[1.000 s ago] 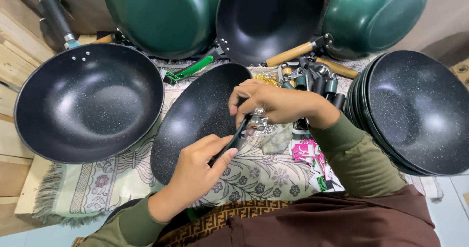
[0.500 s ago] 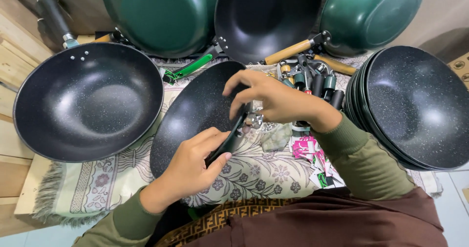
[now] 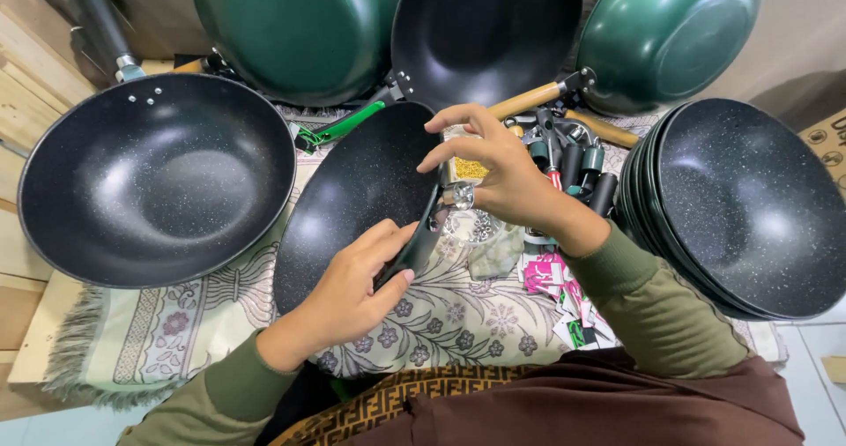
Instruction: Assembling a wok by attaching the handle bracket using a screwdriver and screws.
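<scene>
Speckled black wok (image 3: 352, 190) in left hand (image 3: 352, 287)

Both arms in long olive-green sleeves, ribbed cuffs at wrists. Left hand (image 3: 352, 292) bare, no rings, no glove. Right hand (image 3: 502, 177) bare too. Brown garment over lap, tan-and-dark patterned fabric panel beneath.

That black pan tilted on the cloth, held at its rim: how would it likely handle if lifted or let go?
The pan looks stiff, probably metal and fairly heavy for its size. Its rounded bowl, tilted on the cloth, would likely rock or tip if the left hand let go. With no handle visible, a rim hold may feel slippery.
</scene>
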